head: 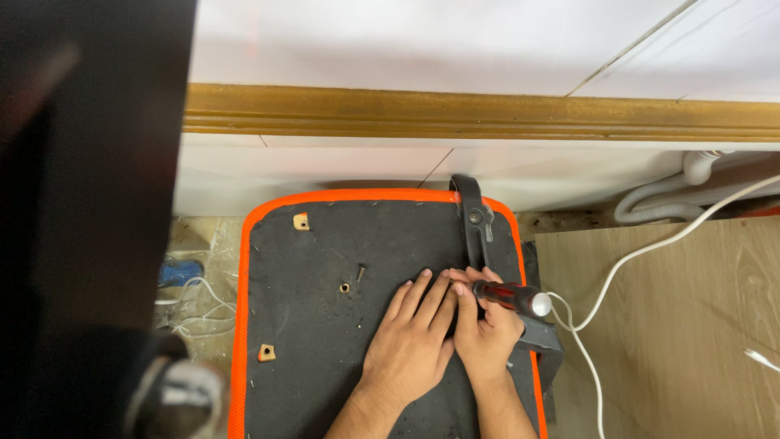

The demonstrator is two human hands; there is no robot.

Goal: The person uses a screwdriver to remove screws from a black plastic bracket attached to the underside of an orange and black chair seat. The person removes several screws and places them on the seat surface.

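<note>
My left hand (pixel 413 337) lies flat, fingers spread, on the black underside of a chair seat (pixel 325 325) with an orange rim. Beside it, my right hand (pixel 486 329) grips a screwdriver (pixel 512 296) with a red and black handle and a white cap. Its tip is hidden under my fingers, near a black metal armrest bracket (pixel 475 221) along the seat's right edge. A loose screw (pixel 361 272) and a brass threaded insert (pixel 344 288) sit on the seat just left of my left hand.
A white cable (pixel 617 272) runs over a wooden board (pixel 666 333) on the right. Grey corrugated hoses (pixel 658 203) lie by the white wall with its wooden trim (pixel 487 114). A dark panel (pixel 81 203) fills the left side, with cables and clutter (pixel 191 297) beside it.
</note>
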